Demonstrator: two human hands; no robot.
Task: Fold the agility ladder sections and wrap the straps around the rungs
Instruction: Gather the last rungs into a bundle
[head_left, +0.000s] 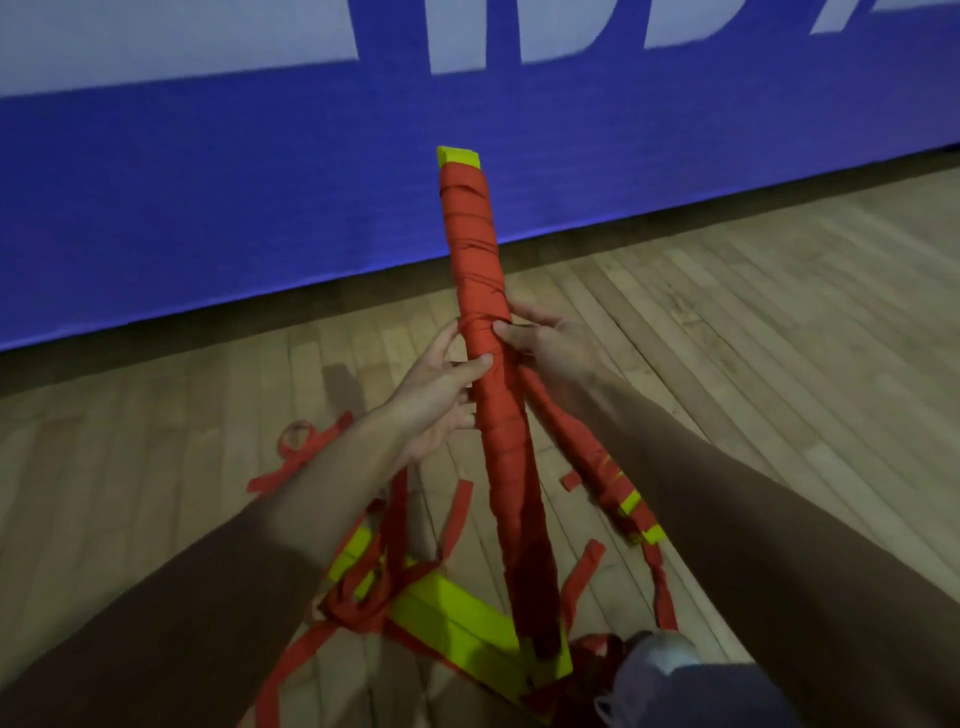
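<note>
Both hands (441, 395) around strap-wrapped rungs (485, 322)

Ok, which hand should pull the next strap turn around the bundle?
Probably the right hand: the loose strap runs off beside it, while the left hand grips the wrapped bundle to steady it.

Count: 2 wrapped rung bundles, 1 held upright (480, 291), 1 on floor (597, 467). Loose yellow rungs (457, 618): no. indeterminate. 1 shoe (649, 660).
</note>
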